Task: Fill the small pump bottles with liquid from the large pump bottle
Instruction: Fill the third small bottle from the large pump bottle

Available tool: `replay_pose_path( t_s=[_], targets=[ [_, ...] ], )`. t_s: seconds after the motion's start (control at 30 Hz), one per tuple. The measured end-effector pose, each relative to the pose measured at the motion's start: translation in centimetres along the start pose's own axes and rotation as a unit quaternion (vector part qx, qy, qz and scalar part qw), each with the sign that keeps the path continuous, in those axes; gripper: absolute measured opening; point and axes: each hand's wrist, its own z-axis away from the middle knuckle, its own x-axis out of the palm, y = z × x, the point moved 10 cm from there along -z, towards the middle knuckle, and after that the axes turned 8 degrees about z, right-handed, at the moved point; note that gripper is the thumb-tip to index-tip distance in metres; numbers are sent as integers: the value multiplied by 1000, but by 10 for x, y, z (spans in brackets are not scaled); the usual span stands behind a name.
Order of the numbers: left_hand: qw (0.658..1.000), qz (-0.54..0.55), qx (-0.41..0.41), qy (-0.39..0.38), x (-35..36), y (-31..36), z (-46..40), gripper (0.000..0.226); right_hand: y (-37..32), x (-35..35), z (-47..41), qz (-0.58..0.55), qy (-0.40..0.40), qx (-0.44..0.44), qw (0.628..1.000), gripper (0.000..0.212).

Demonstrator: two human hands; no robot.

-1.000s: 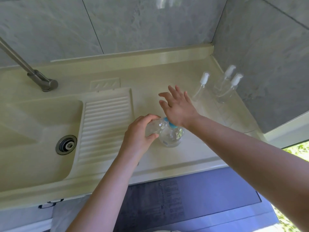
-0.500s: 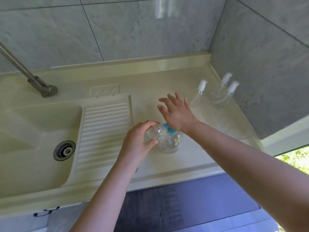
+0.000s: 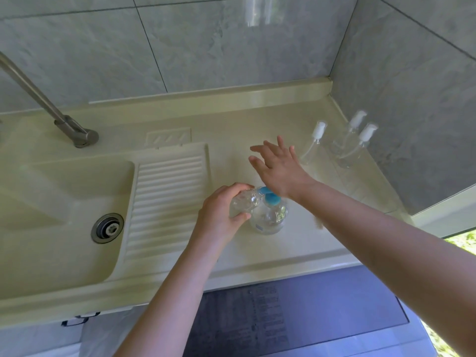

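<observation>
Near the front edge of the cream countertop (image 3: pixel 296 253), just right of the ribbed draining board (image 3: pixel 167 202), stands the large pump bottle (image 3: pixel 269 217), clear-bodied with a blue pump head; the left hand (image 3: pixel 224 210) curls its fingers and thumb round a small clear bottle (image 3: pixel 243 202), held tilted on its side with its mouth against the blue pump spout; the right hand (image 3: pixel 280 168) lies over the pump head with its fingers straight and spread, pointing toward the back edge, the heel of the palm above the blue top, though whether it presses on it I cannot tell; toward the right edge of the countertop, close to the tiled side wall (image 3: pixel 412 112), stand three small pump bottles (image 3: pixel 342 140) with white caps, one a little apart to the left, two close together nearest the wall; at the left end lies the sink basin (image 3: pixel 51 215) with a metal drain (image 3: pixel 107 228) in its floor; a metal tap (image 3: pixel 51 109) rises slanting from the back left of the countertop; grey tiles cover the rear wall.
</observation>
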Motion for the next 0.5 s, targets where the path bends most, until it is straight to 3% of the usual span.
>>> replay_pose_path(
  t_s=[0.23,0.37,0.5],
  targets=[
    [1000,-16,-12,-9,2,-1,0,53,5,12,1,19,8,1,1000,45],
    [1000,-15,-11,-7,-1,1,1,52,6,6,-2,-42,-8,15,999,47],
    [1000,-13,-7,-6,0,0,1,53,-4,5,1,21,-4,-23,999,46]
  ],
)
